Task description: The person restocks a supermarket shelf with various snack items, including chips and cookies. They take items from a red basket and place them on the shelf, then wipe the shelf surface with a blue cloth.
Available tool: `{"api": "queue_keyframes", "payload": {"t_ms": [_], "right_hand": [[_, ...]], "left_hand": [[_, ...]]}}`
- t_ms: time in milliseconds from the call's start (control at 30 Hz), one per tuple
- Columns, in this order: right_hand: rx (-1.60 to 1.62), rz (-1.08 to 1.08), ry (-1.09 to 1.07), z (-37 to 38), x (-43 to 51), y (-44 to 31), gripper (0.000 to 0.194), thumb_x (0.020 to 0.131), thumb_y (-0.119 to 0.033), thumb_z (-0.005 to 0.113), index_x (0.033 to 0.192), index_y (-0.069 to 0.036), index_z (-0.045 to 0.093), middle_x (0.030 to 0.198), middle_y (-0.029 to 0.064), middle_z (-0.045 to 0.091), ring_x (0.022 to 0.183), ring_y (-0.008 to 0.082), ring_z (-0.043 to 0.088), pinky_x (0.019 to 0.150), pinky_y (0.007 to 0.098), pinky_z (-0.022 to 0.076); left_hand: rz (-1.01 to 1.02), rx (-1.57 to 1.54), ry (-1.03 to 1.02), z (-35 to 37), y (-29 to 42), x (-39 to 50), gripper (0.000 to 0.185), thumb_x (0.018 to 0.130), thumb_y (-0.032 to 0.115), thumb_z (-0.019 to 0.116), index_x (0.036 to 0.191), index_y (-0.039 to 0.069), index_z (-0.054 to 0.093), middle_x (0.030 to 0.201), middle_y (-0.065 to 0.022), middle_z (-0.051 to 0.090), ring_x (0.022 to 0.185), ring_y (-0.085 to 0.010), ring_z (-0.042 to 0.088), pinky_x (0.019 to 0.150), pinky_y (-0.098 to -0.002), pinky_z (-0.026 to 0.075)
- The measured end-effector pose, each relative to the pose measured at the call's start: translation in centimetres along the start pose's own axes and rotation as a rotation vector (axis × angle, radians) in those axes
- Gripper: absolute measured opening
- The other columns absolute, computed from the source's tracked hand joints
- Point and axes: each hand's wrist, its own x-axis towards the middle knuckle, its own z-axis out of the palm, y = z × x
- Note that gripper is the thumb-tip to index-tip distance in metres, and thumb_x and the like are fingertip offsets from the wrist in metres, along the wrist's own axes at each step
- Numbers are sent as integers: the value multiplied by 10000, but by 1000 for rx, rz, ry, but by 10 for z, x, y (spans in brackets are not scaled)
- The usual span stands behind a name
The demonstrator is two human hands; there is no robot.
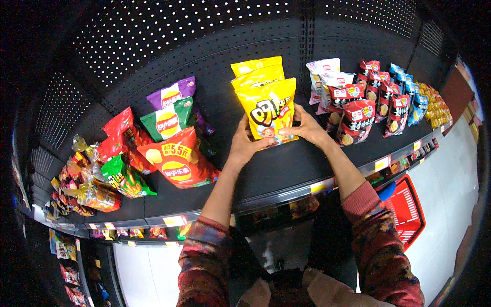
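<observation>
Both of my hands grip the front yellow snack bag [270, 109], one at each side. My left hand [247, 140] has its thumb across the bag's lower left front. On the other side, my right hand [308, 124] presses its thumb on the lower right front, with the fingers along the edge. The bag stands upright on the black shelf [276, 172]. Right behind it, more yellow bags [259, 69] stand in a row, mostly hidden by the front one.
Left are Lay's chip bags [178, 157], red bags [124, 142], a green bag [126, 178] and clear-wrapped snacks [92, 188]. Right stand white bags [326, 78], dark red bags [356, 121], blue bags [418, 107] and gold packs [435, 105]. A red shopping basket [406, 211] is below, right.
</observation>
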Motion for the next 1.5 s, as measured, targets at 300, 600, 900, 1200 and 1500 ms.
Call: {"api": "queue_keyframes", "payload": {"t_ms": [300, 600, 900, 1200, 1500], "right_hand": [[21, -78, 59, 3, -3, 1, 1157, 677, -309, 937, 1547, 22, 250, 1461, 155, 484, 1316, 254, 494, 1134, 388, 386], [-53, -31, 15, 2, -8, 3, 1128, 684, -294, 936, 1549, -25, 264, 1476, 159, 480, 1373, 293, 458, 1126, 431, 397], [-134, -52, 69, 6, -12, -4, 1085, 664, -297, 934, 1512, 9, 330, 1414, 187, 547, 1302, 289, 543, 1114, 397, 420], [-333, -35, 71, 1, -18, -8, 880, 707, -261, 909, 1393, -11, 419, 1407, 210, 541, 1352, 340, 487, 1116, 444, 387], [-538, -82, 109, 1, -19, 2, 810, 694, -233, 904, 1334, 5, 468, 1258, 256, 597, 1220, 408, 550, 1019, 449, 455]], "left_hand": [[38, 12, 66, 5, -3, 2, 1122, 673, 221, 935, 1554, 8, 272, 1401, -189, 560, 1185, -279, 620, 1013, -383, 508], [37, 39, 69, 3, -8, 4, 1136, 678, 226, 935, 1561, 13, 254, 1434, -209, 527, 1218, -295, 604, 1031, -399, 500], [54, -12, 32, 4, -5, 3, 1122, 698, 154, 921, 1571, 25, 228, 1444, -192, 510, 1233, -281, 594, 1037, -389, 499], [27, 60, 40, 4, -3, -3, 1119, 706, 117, 909, 1580, 50, 214, 1429, -183, 517, 1211, -275, 611, 984, -382, 538], [42, 172, 63, 6, -10, -2, 1082, 719, 260, 913, 1548, 12, 262, 1453, -180, 518, 1128, -278, 651, 926, -387, 544]]}}
